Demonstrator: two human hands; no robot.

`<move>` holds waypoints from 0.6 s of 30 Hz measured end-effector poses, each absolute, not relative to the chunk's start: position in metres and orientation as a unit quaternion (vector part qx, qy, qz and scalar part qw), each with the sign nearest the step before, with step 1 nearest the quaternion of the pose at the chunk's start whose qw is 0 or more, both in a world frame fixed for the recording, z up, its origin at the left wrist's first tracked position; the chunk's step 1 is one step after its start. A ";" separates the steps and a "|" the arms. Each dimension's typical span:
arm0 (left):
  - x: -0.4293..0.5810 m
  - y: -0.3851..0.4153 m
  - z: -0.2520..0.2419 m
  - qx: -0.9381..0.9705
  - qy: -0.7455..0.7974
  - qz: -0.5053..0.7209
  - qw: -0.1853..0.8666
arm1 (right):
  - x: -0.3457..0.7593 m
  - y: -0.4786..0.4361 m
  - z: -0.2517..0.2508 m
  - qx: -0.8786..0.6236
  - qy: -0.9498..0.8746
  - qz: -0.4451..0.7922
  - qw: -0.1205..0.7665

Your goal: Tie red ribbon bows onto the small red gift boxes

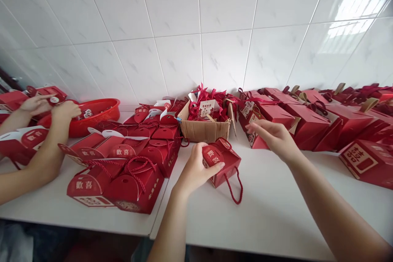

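My left hand (199, 168) is wrapped round a small red gift box (225, 163), thumb on its front flap, which bears pale Chinese characters. The box rests tilted on the table, and its red rope handle (241, 188) hangs down onto the tabletop. To the right, my right hand (272, 135) is raised with fingers stretched forward and slightly bent, and nothing shows in them. Its fingertips are in front of the nearest tall red box (256, 145), which has a patterned front and a gold cord; I cannot tell whether they touch.
A cardboard box (204, 131) of red ribbons and a printed card stands by the tiled wall. Rows of rope-handled red boxes (135, 190) fill the left; ribboned red boxes (307, 120) line the right. Another person's hands (63, 110) work beside a red plastic basin (107, 116).
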State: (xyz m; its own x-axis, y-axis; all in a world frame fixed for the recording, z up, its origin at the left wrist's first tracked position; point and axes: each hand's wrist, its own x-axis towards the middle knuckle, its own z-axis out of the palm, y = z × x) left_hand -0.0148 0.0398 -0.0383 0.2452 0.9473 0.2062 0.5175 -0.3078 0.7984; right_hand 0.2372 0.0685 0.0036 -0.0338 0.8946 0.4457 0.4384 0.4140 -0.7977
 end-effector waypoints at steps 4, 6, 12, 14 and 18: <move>-0.013 0.038 -0.030 0.729 0.511 0.341 0.303 | 0.211 0.111 0.021 -0.519 -0.694 0.119 0.484; -0.014 0.038 -0.027 0.731 0.521 0.335 0.284 | 0.193 0.130 0.019 -0.538 -0.698 0.091 0.463; -0.015 0.042 -0.028 0.714 0.506 0.310 0.372 | 0.165 0.159 -0.005 -0.605 -0.725 -0.001 0.330; -0.014 0.042 -0.028 0.709 0.501 0.302 0.393 | 0.165 0.161 -0.009 -0.611 -0.725 -0.004 0.318; -0.014 0.042 -0.027 0.703 0.518 0.293 0.389 | 0.170 0.160 -0.006 -0.599 -0.723 0.016 0.343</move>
State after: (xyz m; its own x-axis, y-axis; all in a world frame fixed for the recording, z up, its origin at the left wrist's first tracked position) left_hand -0.0136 0.0422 -0.0273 0.2908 0.9568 0.0083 0.5003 -0.1594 0.8510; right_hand 0.1696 0.1595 -0.0060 -0.0470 0.8778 0.4768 0.8561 0.2813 -0.4335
